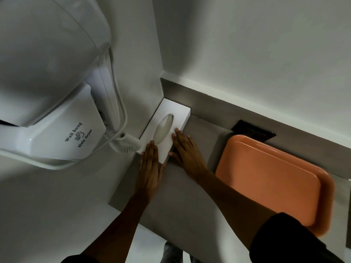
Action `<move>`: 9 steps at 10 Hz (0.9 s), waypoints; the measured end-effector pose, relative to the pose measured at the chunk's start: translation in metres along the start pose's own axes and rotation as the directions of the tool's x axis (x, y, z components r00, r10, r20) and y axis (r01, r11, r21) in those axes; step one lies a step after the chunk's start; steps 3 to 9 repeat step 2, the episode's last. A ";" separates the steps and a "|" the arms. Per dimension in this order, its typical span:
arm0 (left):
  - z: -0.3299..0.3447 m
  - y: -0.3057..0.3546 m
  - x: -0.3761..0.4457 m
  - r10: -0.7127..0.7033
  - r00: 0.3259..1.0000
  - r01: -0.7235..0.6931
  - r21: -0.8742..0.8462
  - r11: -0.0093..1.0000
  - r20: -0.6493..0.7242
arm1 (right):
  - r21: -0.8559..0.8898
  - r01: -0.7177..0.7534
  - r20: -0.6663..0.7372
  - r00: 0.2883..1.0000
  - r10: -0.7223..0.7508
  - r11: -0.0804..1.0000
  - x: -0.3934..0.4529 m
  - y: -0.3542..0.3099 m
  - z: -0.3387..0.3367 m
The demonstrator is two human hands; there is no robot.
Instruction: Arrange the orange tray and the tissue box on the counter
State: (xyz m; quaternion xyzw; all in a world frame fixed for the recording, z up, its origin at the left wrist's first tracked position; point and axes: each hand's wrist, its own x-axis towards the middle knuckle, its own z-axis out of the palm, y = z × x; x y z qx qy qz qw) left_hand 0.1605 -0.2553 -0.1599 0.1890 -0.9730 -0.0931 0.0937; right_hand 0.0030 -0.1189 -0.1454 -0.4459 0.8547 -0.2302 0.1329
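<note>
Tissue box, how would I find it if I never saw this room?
Start at the big white dryer on the wall. Below it, in the counter corner, lies the tissue box. It is white with an oval slot, unlike the orange tray.

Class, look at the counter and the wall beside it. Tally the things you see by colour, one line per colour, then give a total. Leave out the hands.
White: 2, the tissue box and the hair dryer
Orange: 1, the tray
Dark: 1, the panel behind the tray
Total: 4
</note>
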 end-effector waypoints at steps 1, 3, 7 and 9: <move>-0.005 -0.005 -0.001 0.055 0.998 -0.055 -0.022 0.998 0.001 | 0.041 -0.034 -0.030 0.999 0.035 0.999 -0.010 -0.001 -0.002; -0.020 0.005 0.001 0.054 0.999 -0.053 -0.148 0.988 0.006 | 0.055 -0.104 -0.062 0.992 0.108 0.993 -0.030 -0.002 -0.014; -0.020 0.005 0.001 0.054 0.999 -0.053 -0.148 0.988 0.006 | 0.055 -0.104 -0.062 0.992 0.108 0.993 -0.030 -0.002 -0.014; -0.020 0.005 0.001 0.054 0.999 -0.053 -0.148 0.988 0.006 | 0.055 -0.104 -0.062 0.992 0.108 0.993 -0.030 -0.002 -0.014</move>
